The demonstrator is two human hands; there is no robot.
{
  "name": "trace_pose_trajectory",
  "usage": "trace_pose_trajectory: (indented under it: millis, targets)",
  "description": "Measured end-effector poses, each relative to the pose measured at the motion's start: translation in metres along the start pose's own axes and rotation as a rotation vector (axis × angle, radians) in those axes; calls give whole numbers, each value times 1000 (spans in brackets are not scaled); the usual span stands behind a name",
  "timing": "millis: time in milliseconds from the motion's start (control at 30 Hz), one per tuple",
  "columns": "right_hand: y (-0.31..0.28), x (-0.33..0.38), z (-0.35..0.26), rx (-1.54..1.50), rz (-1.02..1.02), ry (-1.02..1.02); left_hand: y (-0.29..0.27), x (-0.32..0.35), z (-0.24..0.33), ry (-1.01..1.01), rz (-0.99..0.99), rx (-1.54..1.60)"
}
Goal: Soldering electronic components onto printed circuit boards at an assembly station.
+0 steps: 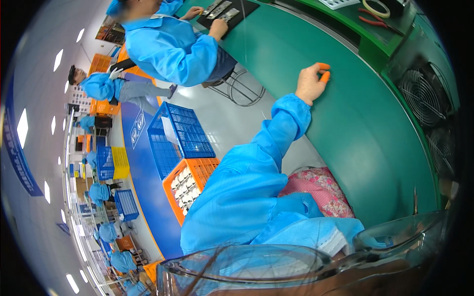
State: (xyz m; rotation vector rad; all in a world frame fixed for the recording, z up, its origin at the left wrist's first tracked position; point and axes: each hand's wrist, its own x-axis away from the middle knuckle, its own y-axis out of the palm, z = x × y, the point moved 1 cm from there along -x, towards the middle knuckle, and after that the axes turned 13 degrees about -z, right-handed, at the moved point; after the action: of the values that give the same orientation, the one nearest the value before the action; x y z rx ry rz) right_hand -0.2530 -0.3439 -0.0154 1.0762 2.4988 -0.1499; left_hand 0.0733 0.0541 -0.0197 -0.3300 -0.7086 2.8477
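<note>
My left hand (pixel 312 85) reaches out over the green tabletop (pixel 365 148) in a blue sleeve. Orange covers sit on two of its fingertips, and these two fingers stand a little apart with nothing between them. The hand is at or just above the surface near the table's left edge; I cannot tell whether it touches. A thin metal tool tip (pixel 415 200) points up at the near right, its lower part hidden. My right hand is out of the picture.
Beyond my hand, a co-worker (pixel 170 49) handles metallic parts on a black mat (pixel 242 12). Red-handled pliers (pixel 371 18) and a tape roll (pixel 377 7) lie on the far shelf. Fans (pixel 422 96) line the right. Blue (pixel 190 130) and orange crates (pixel 202 170) stand left; the orange holds white parts.
</note>
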Motion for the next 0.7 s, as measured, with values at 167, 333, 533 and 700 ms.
trace_pose_trajectory:
  millis: [167, 333, 533, 700]
  targets:
    - [-9, 1, 3, 1, -45, -5, -4, 2, 7, -34, 4, -2]
    - [-7, 1, 1, 52, -39, -15, -5, 1, 11, -15, -38, -8]
    - [-6, 1, 0, 28, -64, -6, -5, 2, 12, -55, -43, -33]
    - [-25, 4, 14, 77, -5, 55, -3, 2, 10, -30, -19, -10]
